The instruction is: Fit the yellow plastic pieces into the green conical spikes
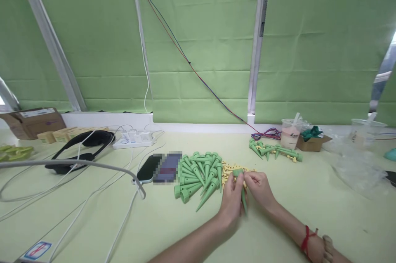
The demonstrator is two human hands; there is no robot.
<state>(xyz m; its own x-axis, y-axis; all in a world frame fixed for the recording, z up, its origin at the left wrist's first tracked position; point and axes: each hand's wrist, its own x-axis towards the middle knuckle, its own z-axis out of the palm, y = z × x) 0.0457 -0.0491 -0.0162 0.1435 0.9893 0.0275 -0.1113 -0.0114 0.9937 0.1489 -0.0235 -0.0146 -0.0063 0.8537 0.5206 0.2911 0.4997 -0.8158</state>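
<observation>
- Green moulded-plastic cone spike [240, 188]: held between both hands just above the table, wide collar end up, point slanting down toward the person; the tapered, matt body gives the fingers a long side to bear on.
- Left hand [231, 201]: wrapped shut along the spike's shaft, steadying it.
- Right hand [259, 186]: fingertips pinched closed at the collar end; whether they hold a small part there cannot be told.
- Small pale-yellow plastic pieces [230, 169]: loose heap just beyond the grip, within fingertip reach.
- Heap of loose green plastic cone spikes [198, 174]: left of the grip, lying crosswise.
- Row of green spikes with yellow tips [274, 151]: beyond and right of the grip, set apart.
- Pale green table covering [173, 221]: smooth, matt.
- Red cord wristband [307, 238]: on the right wrist.
</observation>
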